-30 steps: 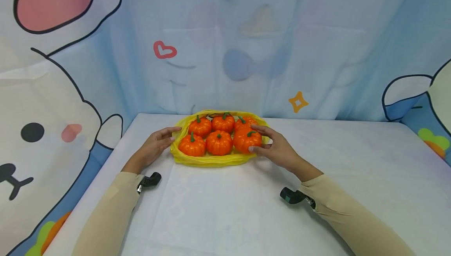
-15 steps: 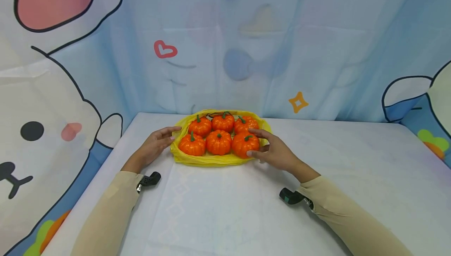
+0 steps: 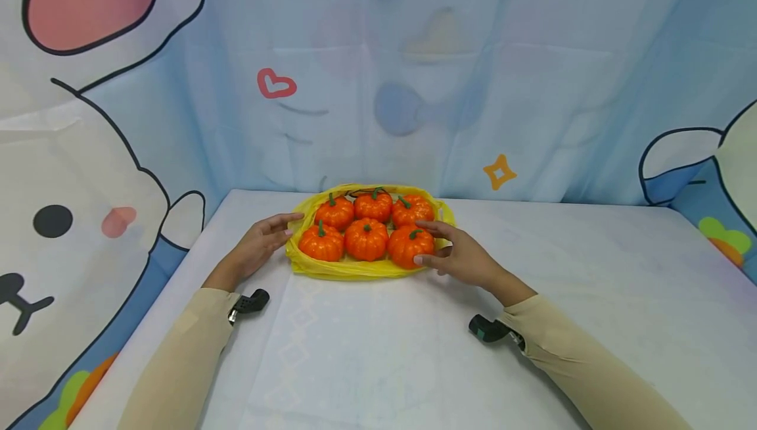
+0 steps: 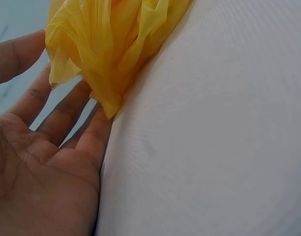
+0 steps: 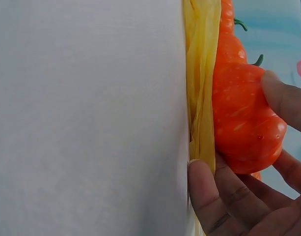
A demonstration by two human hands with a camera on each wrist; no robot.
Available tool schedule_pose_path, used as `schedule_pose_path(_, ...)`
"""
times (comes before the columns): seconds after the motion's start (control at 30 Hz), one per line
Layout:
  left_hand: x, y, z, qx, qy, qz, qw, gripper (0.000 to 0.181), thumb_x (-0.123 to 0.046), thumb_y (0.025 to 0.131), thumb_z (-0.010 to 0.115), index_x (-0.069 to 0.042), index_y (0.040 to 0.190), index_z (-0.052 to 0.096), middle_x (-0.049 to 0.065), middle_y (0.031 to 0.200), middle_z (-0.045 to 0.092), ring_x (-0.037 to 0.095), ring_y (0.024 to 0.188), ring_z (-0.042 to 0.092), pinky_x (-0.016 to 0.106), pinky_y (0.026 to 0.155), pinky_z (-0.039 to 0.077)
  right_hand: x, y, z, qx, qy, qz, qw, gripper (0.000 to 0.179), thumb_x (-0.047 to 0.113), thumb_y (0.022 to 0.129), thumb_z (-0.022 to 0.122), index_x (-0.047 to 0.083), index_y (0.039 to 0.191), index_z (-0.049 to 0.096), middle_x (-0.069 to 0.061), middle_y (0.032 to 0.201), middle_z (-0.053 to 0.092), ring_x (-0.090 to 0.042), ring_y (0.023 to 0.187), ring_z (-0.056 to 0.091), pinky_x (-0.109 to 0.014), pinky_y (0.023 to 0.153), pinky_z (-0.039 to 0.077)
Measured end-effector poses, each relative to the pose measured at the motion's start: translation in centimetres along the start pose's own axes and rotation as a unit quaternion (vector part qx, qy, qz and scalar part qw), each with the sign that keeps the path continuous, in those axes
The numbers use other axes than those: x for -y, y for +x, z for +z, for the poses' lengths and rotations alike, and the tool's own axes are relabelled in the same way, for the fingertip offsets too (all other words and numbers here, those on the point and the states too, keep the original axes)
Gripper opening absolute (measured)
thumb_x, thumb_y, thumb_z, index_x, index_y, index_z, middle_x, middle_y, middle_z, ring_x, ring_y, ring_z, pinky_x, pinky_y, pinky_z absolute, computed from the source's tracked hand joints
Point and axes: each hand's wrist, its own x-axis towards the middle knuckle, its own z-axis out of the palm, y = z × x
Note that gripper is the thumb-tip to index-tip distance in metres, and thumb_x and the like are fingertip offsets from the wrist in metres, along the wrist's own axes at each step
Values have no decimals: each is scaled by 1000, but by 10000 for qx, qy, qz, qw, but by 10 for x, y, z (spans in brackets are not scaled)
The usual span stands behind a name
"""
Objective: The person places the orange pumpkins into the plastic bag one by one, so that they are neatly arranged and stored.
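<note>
A yellow plastic bag (image 3: 355,271) lies spread open near the table's far edge, its rim round several orange toy pumpkins with green stems. They sit in two rows inside. My left hand (image 3: 257,246) is at the bag's left side, fingers extended against its rim; in the left wrist view the palm of the left hand (image 4: 47,182) shows beside the crumpled yellow plastic. At the right end, my right hand (image 3: 464,256) holds the front-right pumpkin (image 3: 408,248) between thumb and fingers. The right wrist view shows this pumpkin (image 5: 246,118) with digits above and below it.
A white cloth covers the table (image 3: 367,358). Behind stands a blue printed curtain (image 3: 532,88), close to the back of the bag. Black wrist cameras (image 3: 253,301) are strapped to both forearms.
My right hand has shifted slightly left and down with the front-right pumpkin, which sits lower in the front row, so more of the pumpkin behind shows. My left hand stays in place.
</note>
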Motion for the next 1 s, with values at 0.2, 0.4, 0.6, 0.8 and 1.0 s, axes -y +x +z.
schedule_pose_path(0.2,0,0,-1,2,-14,8,10000,50,-17,102,50,-3,149,39,11,162,25,27,152,16,48,124,18,-1,0,-1,10,-40,19,10000,74,40,85,76,21,149,43,-24,152,40,-30,104,69,-33,67,59)
schedule_pose_path(0.4,0,0,0,4,-22,16,10000,50,-16,103,50,-2,149,38,12,162,25,28,152,17,48,124,18,0,0,0,-11,-226,83,9997,73,37,86,75,19,149,43,-24,151,43,-27,101,68,-32,65,59)
schedule_pose_path(0.6,0,0,0,-1,-8,21,10000,50,-16,103,50,-2,149,38,12,162,26,27,152,18,48,124,18,2,-1,1,-40,-281,168,9995,73,36,87,75,17,149,42,-24,145,48,-24,97,67,-31,64,58)
schedule_pose_path(0.8,-1,0,-1,4,-35,-22,10000,50,-16,102,50,-2,149,38,12,162,25,28,152,18,48,124,17,2,0,1,-9,-137,122,9998,74,36,86,75,18,150,42,-26,146,45,-22,93,67,-32,65,58)
schedule_pose_path(1.0,-1,-1,-1,6,-83,-73,9999,50,-15,102,48,-2,150,37,12,163,23,28,152,16,49,125,16,1,-1,-1,-2,-52,107,9999,76,37,86,76,20,151,41,-25,150,42,-24,93,67,-33,65,59)
